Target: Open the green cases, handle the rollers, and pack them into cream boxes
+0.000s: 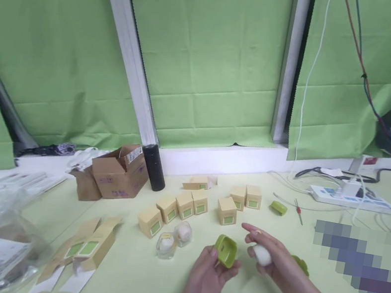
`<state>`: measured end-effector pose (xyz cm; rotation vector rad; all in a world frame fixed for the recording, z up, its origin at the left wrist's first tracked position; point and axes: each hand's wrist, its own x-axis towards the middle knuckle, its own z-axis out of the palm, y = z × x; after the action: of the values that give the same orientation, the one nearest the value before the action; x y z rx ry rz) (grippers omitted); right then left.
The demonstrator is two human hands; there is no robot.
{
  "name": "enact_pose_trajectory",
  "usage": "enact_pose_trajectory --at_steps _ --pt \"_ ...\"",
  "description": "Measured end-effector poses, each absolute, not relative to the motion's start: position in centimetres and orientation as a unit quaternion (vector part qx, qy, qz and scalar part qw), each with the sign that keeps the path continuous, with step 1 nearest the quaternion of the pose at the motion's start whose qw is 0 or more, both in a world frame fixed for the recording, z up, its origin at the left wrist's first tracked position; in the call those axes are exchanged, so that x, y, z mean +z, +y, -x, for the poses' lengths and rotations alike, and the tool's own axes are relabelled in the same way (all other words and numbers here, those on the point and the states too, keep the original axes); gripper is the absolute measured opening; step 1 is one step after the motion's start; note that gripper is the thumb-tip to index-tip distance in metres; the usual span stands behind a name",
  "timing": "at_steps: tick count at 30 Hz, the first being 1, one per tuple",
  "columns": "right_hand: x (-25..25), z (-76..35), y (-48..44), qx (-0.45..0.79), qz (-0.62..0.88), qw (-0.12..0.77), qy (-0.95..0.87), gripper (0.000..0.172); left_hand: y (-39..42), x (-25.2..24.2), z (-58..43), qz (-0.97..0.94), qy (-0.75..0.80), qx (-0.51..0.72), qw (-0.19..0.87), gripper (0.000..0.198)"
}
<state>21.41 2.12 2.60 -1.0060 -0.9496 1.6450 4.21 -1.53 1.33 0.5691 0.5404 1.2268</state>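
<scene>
My left hand point(208, 275) grips a small green square case point(225, 250), held with its hollow side toward me. Just to its right, my right hand point(275, 261) is closed around a small white rounded object point(261, 254), fingers pointing left toward the case. Another green piece point(301, 264) lies on the table behind my right wrist, partly hidden. Two clear packets holding white objects point(174, 240) lie to the left of my left hand.
Several small tan boxes with green labels point(185, 205) stand in a row behind the hands. Flattened cartons point(86, 251) lie at front left, a brown cardboard box point(116, 175) and black cylinder point(154, 167) at back left. A power strip point(349, 196) with cables sits at back right; a green lid point(278, 207) lies nearby.
</scene>
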Motion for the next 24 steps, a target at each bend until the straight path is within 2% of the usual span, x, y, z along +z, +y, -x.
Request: enact_pose_trajectory --at_steps 3,8,15,19,22,24 --pt "3.2 -21.9 2.1 0.630 0.413 0.491 -0.438 0.035 -1.5 1.1 -4.1 -0.253 0.248 0.560 0.749 0.021" --pt "3.4 -22.3 2.1 0.580 0.440 0.472 -0.496 0.031 -1.5 0.3 -4.3 -0.314 0.290 0.591 0.684 0.023" --pt "3.8 -21.3 1.2 0.543 0.473 0.428 -0.546 0.053 -1.6 1.1 -4.7 -0.307 0.260 0.605 0.687 0.020" --pt "3.5 -21.2 1.6 0.480 0.525 0.398 -0.579 0.035 -1.7 1.1 -4.7 -0.299 0.278 0.598 0.690 0.022" --pt "2.7 -21.8 2.3 0.349 0.547 0.322 -0.689 0.022 -1.7 1.6 -4.6 -0.304 0.305 0.612 0.664 0.023" --pt "2.2 -22.3 2.5 0.270 0.554 0.267 -0.741 0.021 -1.8 2.1 -4.4 -0.316 0.319 0.621 0.643 0.021"
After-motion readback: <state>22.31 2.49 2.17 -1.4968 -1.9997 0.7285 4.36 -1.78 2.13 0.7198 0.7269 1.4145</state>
